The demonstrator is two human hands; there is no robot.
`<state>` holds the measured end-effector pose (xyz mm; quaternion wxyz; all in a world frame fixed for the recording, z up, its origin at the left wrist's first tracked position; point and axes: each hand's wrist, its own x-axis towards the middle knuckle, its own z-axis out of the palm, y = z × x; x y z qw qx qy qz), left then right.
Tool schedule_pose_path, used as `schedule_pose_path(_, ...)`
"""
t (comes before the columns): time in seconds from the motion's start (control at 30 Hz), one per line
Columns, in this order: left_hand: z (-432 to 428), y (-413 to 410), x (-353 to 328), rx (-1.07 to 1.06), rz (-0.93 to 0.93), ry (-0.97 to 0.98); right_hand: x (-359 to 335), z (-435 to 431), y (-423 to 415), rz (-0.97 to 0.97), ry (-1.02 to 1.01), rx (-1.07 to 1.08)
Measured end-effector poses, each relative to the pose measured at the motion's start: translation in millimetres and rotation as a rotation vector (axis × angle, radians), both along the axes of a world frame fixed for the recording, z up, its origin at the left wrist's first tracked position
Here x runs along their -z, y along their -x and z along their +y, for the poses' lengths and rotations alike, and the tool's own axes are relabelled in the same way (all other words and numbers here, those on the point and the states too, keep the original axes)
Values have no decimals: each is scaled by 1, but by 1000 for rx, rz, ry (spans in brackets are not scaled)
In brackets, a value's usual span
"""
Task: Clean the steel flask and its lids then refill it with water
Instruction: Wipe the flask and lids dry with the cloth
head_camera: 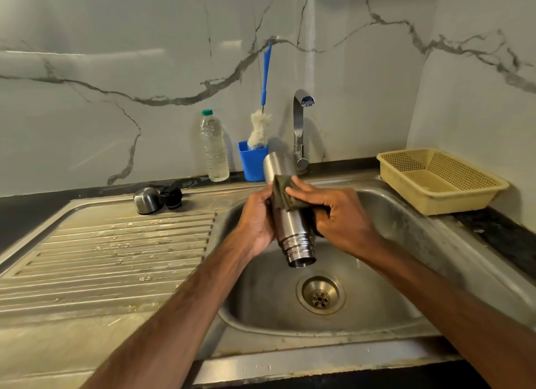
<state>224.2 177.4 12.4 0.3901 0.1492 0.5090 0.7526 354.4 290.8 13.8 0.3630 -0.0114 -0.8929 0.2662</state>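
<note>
Over the sink basin (385, 287) I hold the steel flask (293, 229) tilted, its open threaded mouth pointing down toward me and its base up near the tap. My left hand (256, 219) grips the flask's body from the left. My right hand (333, 211) presses a dark green scouring pad (285, 192) against the flask's upper side, fingers curled round the pad. The steel cup lid (146, 200) and the black stopper lid (171, 196) sit side by side at the back of the drainboard, to the left.
The tap (300, 127) stands behind the flask, with no water running. A blue cup (252, 163) holds a bottle brush (261, 127), next to a clear plastic water bottle (214, 149). A yellow basket (441, 179) sits on the right counter. The ribbed drainboard (110, 258) is wet.
</note>
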Motion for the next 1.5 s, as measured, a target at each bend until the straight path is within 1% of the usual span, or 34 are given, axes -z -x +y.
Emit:
schedule_pose_path(0.1,-8,7,-5,-47,-65,-27,2,-6,-8,-28,-121,-210)
schedule_pose_path(0.13,-10,10,-7,-52,-69,-35,2,-5,-8,-27,-119,-232)
schedule_pose_path(0.23,-11,7,-8,-27,-11,-29,0,-1,-6,-7,-1,-131)
schedule_pose_path(0.27,-10,5,-8,-10,-2,-26,1,-2,-6,4,5,-115)
schedule_pose_path(0.33,-10,5,-8,-5,3,-22,3,-8,-7,11,-47,-145)
schedule_pose_path(0.4,-12,10,-9,-46,31,-5,6,-11,-9,25,-101,-229)
schedule_pose_path(0.47,-13,17,-10,-98,65,20,7,-9,-11,36,-106,-304)
schedule_pose_path(0.53,-13,19,-11,-130,58,4,4,-4,-11,42,-85,-274)
schedule_pose_path(0.63,-13,15,-11,-96,19,-6,-1,3,-14,0,-72,-69)
schedule_pose_path(0.67,-12,13,-10,-75,1,2,-1,4,-14,-14,-70,-33)
schedule_pose_path(0.77,-10,5,-9,-32,-60,31,-1,5,-15,-30,-59,-3)
schedule_pose_path(0.87,-9,-1,-10,-16,-63,62,-1,1,-12,-12,-72,10)
schedule_pose_path(1.0,-8,2,-6,-23,-40,73,-1,-8,-7,21,-113,-59)
schedule_pose_path(1.13,-12,16,-7,-119,-2,113,3,-14,-14,11,-161,-266)
schedule_pose_path(1.2,-14,22,-9,-173,-7,111,4,-13,-14,19,-130,-346)
schedule_pose_path(1.23,-14,23,-10,-194,-19,94,4,-10,-13,33,-93,-341)
schedule_pose_path(1.3,-14,26,-10,-208,-43,61,1,-5,-14,58,-20,-244)
schedule_pose_path(1.37,-14,25,-11,-208,-55,34,-1,-5,-16,64,-12,-149)
schedule_pose_path(1.4,-14,27,-11,-214,-43,26,0,-9,-17,65,-31,-155)
schedule_pose_path(1.5,-16,34,-11,-258,-32,4,5,-22,-17,89,-138,-278)
